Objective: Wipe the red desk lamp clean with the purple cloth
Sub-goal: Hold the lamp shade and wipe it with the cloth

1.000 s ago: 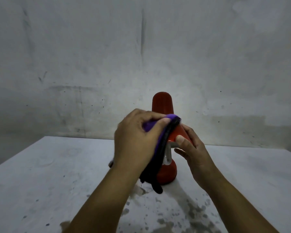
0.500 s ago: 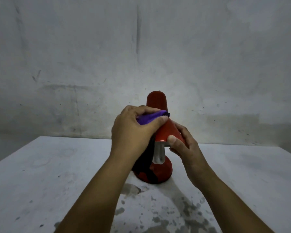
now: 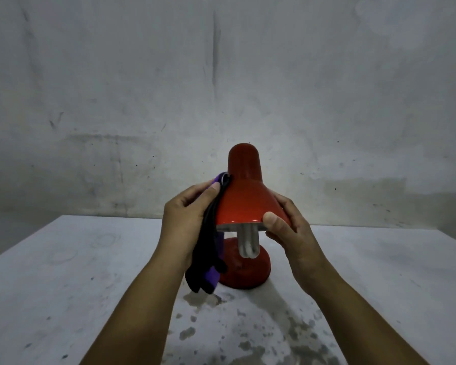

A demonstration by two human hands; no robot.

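Observation:
The red desk lamp [image 3: 244, 198] stands on the white table [image 3: 77, 272], its cone shade facing me with a white bulb [image 3: 248, 243] hanging below the rim and its round base behind. My left hand [image 3: 187, 225] holds the purple cloth [image 3: 208, 270] against the shade's left side; the cloth's dark lower part dangles down beside the base. My right hand [image 3: 284, 227] grips the shade's right rim, thumb on the front edge.
A stained grey wall rises right behind the table. Dark blotches mark the tabletop [image 3: 248, 333] in front of the lamp, between my forearms.
My left hand and the cloth have slid from the top front of the shade round to its left side, uncovering the red front. The right hand keeps hold of the rim.

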